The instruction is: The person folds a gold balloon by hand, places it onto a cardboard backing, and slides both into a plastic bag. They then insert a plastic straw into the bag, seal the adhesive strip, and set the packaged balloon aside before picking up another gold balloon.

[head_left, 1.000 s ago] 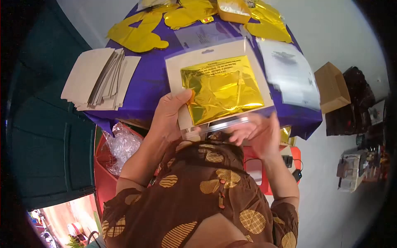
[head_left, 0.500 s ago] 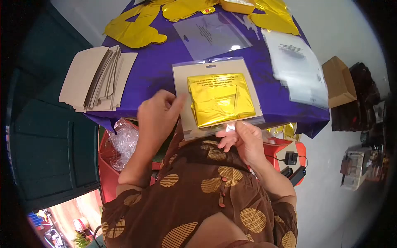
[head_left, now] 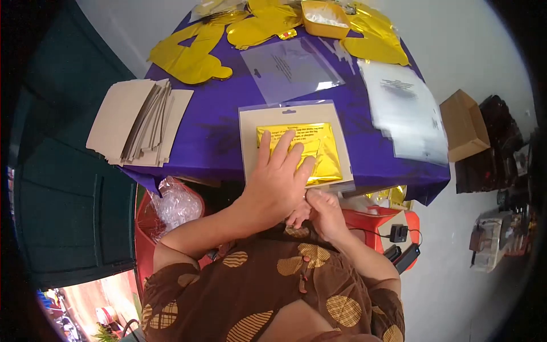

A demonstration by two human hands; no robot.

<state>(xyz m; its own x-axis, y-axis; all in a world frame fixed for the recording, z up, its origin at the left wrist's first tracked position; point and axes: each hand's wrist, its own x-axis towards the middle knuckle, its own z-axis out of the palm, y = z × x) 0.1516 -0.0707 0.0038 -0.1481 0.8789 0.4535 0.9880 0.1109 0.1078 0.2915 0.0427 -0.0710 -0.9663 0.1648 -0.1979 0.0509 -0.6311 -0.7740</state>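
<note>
You are looking through a strong fisheye: the corners are falling to black and the edges are bending. Even, soft light is filling the scene, perhaps daylight. Glare is flashing off the gold foil packet [head_left: 310,149] and the clear plastic sleeves [head_left: 409,114]. The right rim is smearing into blur.

The folded foil [head_left: 319,151] is shiny gold on a beige card [head_left: 250,137], the tablecloth [head_left: 216,131] is purple, and the sleeve [head_left: 194,279] is brown with tan striped ovals.
</note>
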